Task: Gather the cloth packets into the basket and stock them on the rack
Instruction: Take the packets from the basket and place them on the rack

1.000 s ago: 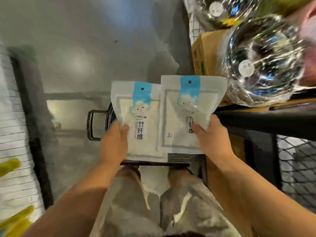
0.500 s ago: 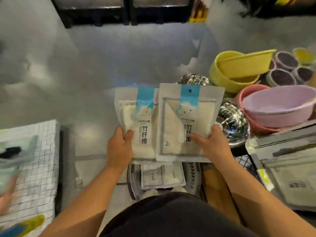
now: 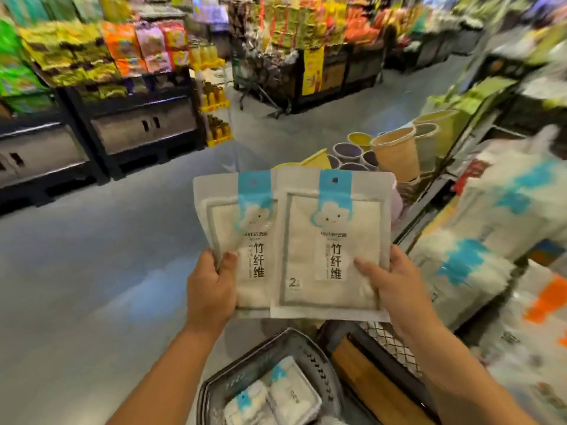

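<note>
The left hand [image 3: 211, 289] grips one packet [image 3: 242, 240]; the right hand [image 3: 389, 286] grips another [image 3: 331, 240]. Both are held above the basket [image 3: 316, 360].

White and blue, twice over
Left packet [image 3: 228, 222] and right packet [image 3: 333, 250]: white, blue strip, white cloud face, black lettering; basket [image 3: 316, 363] is grey.

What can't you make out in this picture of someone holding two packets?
Head view.
Hidden: part of the left packet, behind the right packet.
Cut off: the basket, by the bottom edge; its packets can't be counted.
Blurred: the rack at right, smeared by motion.
Too small: fine print on both packets.
</note>
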